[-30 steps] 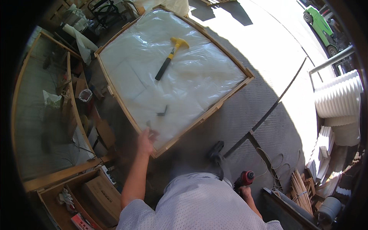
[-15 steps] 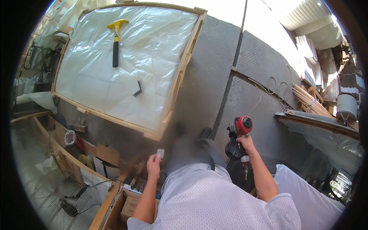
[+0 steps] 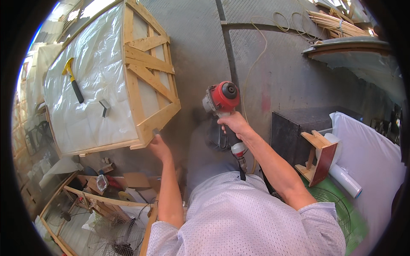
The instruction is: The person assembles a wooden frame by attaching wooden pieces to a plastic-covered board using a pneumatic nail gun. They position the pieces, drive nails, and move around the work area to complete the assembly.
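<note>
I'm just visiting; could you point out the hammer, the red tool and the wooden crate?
Hammer [image 3: 76, 88]: head view, on its black handle.
Red tool [image 3: 220, 101]: head view, on its red housing.
Wooden crate [image 3: 149, 60]: head view, on a board of its slatted side.

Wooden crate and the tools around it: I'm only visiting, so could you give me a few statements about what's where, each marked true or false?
1. The right hand grips a red power tool. True.
2. The left hand is empty. False: it holds a small grey piece near a corner of the crate.
3. The yellow-headed hammer lies on the floor. False: it lies on the crate's plastic covering.
4. An L-shaped piece lies on that covering too. True.
5. The crate's slatted side has diagonal boards. True.
</note>
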The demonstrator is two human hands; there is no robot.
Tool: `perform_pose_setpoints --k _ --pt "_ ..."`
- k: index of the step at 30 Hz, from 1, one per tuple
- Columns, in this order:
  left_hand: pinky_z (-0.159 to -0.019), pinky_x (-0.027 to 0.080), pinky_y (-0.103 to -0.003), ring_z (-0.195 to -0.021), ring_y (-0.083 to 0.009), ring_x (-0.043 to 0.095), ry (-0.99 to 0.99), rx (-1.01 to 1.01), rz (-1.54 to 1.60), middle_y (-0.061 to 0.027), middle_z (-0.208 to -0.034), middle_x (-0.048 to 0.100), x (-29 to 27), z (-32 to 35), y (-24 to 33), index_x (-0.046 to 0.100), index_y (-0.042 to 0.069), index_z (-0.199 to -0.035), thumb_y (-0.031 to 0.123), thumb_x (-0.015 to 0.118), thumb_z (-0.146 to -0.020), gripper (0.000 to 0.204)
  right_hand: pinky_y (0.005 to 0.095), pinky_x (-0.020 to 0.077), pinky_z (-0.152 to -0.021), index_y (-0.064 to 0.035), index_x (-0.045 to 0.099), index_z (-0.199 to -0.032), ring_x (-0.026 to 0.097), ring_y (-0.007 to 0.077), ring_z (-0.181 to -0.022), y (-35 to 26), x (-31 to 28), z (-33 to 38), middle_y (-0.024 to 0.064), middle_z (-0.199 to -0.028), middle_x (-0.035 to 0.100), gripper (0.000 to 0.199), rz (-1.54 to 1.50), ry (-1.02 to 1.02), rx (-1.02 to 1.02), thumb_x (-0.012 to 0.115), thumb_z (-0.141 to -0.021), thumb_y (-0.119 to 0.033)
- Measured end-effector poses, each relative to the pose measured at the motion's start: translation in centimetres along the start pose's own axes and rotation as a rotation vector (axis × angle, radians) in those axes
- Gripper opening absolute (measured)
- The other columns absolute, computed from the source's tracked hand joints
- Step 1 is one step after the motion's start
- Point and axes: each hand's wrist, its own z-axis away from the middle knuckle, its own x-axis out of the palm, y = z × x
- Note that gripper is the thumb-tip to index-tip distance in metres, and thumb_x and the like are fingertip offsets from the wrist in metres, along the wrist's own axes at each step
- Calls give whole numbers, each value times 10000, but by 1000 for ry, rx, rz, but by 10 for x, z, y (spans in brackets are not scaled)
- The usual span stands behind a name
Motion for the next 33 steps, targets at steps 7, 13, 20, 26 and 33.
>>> perform_pose_setpoints --k 7,13,20,26,33 --pt "-931 460 -426 -1055 -328 615 69 239 -158 -218 -1193 622 1 -12 -6 561 -77 -1204 138 657 -900 384 283 462 -467 11 604 -905 582 119 -555 33 14 8 44 -737 607 164 -21 -14 36 670 -767 -48" --pt "-675 550 -324 -768 -218 696 -109 3 -219 -150 -932 711 -6 -27 -27 638 -57 -1073 405 640 -928 485 277 467 -485 0 612 -874 584 117 -575 53 23 5 35 -721 596 120 -164 -96 85 664 -779 -50" --pt "-641 557 -294 -714 -193 691 -199 -17 -129 -143 -888 708 -7 -32 -34 654 -73 -1072 381 592 -967 471 272 471 -503 0 612 -895 578 116 -595 55 31 1 32 -720 588 115 -314 -243 120 657 -798 -43" --pt "-690 572 -312 -787 -220 692 -222 -64 2 -166 -983 673 -3 -30 -27 588 -101 -1133 306 568 -986 433 271 474 -506 24 621 -931 584 120 -608 60 37 -4 57 -757 615 151 -429 -341 134 651 -798 -41" --pt "-712 573 -306 -810 -216 689 -198 -57 12 -167 -992 658 -2 -25 -17 569 -115 -1116 294 567 -994 426 270 493 -549 37 579 -1064 576 127 -626 61 40 -10 99 -871 625 285 -396 -384 179 626 -789 -23"
